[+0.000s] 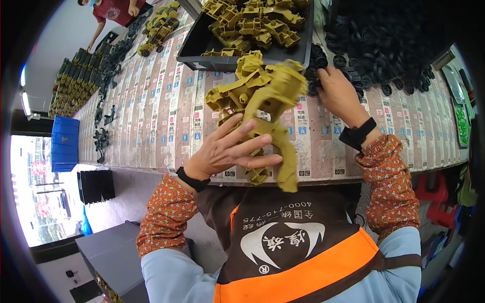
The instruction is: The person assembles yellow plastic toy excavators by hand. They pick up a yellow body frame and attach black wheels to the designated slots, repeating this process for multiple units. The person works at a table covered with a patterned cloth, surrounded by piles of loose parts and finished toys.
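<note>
Workbench (151,121) covered in printed, striped sheeting, its near edge just past a brown apron (331,219) with an orange band.

Left hand (217,151) over the near side of the bench, fingers spread and laid against a yellow frame (283,91); frame tilted, blurred, gripping side hidden, so cannot tell how firmly it is grasped. Second yellow piece (232,96) just beyond, partly covered by it. Right hand (341,96) farther right, fingertips bent down into the left edge of a heap of black parts (384,45), some wheel-shaped; cannot tell whether one is pinched.

Step in hand, by my reading: left minds the frame while right picks out a black part. Next move seems to call for one part freed from its neighbours, and the frame steadied.

Beyond the hands: black tray (222,63) heaped with yellow castings (252,22). Far left: yellow assemblies (161,28), stacked dark-and-yellow units (78,81), a co-worker (113,10) in dark red.
</note>
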A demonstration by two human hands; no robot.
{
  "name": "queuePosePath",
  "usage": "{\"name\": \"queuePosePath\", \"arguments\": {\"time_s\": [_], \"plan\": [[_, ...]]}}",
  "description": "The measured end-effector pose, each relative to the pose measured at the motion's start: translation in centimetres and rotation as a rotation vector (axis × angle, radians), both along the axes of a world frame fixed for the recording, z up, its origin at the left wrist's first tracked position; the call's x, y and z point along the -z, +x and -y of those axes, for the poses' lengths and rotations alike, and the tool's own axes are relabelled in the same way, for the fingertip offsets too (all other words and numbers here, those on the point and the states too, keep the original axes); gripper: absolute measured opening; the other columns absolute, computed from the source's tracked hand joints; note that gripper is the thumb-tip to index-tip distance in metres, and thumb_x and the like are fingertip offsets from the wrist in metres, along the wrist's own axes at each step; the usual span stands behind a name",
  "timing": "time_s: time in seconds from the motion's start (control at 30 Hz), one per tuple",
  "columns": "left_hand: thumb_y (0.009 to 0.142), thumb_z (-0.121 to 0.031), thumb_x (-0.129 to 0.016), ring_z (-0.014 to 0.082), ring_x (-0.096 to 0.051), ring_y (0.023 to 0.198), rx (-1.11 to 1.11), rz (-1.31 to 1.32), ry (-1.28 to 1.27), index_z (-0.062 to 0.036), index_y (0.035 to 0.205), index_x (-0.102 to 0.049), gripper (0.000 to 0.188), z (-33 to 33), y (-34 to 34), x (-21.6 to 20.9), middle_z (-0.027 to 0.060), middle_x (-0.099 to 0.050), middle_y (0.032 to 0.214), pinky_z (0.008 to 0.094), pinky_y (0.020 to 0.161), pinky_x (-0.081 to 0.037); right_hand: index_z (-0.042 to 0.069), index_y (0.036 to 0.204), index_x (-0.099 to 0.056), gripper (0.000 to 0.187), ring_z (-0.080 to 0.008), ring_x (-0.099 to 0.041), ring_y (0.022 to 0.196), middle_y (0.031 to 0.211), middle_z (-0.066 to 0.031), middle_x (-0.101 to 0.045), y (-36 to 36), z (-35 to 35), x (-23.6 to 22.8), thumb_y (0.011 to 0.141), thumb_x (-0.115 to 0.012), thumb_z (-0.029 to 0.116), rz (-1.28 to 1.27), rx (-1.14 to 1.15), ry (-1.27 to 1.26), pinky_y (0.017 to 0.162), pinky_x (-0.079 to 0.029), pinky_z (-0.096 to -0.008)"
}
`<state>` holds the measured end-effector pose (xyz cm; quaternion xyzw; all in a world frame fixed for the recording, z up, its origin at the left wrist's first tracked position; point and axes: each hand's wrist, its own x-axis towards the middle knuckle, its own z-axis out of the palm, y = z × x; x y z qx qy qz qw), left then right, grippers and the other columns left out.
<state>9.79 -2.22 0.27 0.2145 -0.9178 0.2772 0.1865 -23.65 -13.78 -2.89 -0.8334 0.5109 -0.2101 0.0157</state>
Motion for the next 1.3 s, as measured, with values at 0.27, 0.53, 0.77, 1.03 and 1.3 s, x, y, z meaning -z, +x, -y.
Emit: {"name": "queuePosePath", "arguments": {"time_s": [0.27,0.53,0.77,1.03,1.3], "plan": [[0.079,-0.006,-0.072,0.0361,-0.05,0.137,-0.207,-0.246,0.546,-0.0443,0.138,-0.063,0.071,-3.4,-2.8,0.6,0.0126,-0.05,0.152,0.0497,0.11,-0.043,0.005,0.132,-0.059,0.041,-0.0302,-0.063,0.086,0.11,-0.0149,-0.059,-0.8,-6.6,-2.7,0.092,-0.069,0.008,0.434,0.069,0.053,0.077,-0.052,-0.0379],[0.086,-0.003,-0.066,0.042,-0.052,0.129,-0.425,-0.234,0.514,-0.0506,0.143,-0.059,0.075,0.1,-0.1,1.0,0.0099,-0.054,0.139,0.0507,0.114,-0.037,0.005,0.133,-0.062,0.044,-0.0209,-0.064,0.083,0.113,-0.013,-0.06,-0.1,-13.3,-5.5,0.09,-0.072,0.002,0.647,-0.043,0.116,0.07,-0.054,-0.0337],[0.077,0.004,-0.075,0.0424,-0.043,0.142,-0.364,-0.196,0.589,-0.0326,0.149,-0.052,0.084,-1.5,0.3,-1.4,0.016,-0.046,0.151,0.0533,0.116,-0.037,0.005,0.133,-0.06,0.05,-0.0347,-0.067,0.094,0.118,-0.0173,-0.061,2.6,-17.0,-5.1,0.085,-0.073,0.005,0.334,-0.526,0.082,0.074,-0.058,-0.0398],[0.08,-0.006,-0.07,0.0304,-0.047,0.138,-0.438,-0.054,0.601,-0.0252,0.14,-0.057,0.064,-6.9,-1.3,-3.0,0.006,-0.055,0.14,0.0484,0.118,-0.031,0.006,0.136,-0.059,0.054,-0.032,-0.064,0.096,0.125,-0.0166,-0.058,2.8,-14.5,-3.6,0.082,-0.067,0.008,0.027,-0.434,-0.104,0.078,-0.056,-0.0401],[0.084,-0.01,-0.064,0.0245,-0.056,0.113,-0.245,0.06,0.417,-0.0176,0.132,-0.061,0.048,-3.3,-2.0,-1.4,0.0039,-0.058,0.111,0.044,0.106,-0.044,0.008,0.134,-0.062,0.05,-0.029,-0.066,0.096,0.123,-0.0153,-0.06,0.8,-11.9,-4.0,0.086,-0.075,-0.001,0.404,-0.216,-0.05,0.076,-0.056,-0.0358]]}}
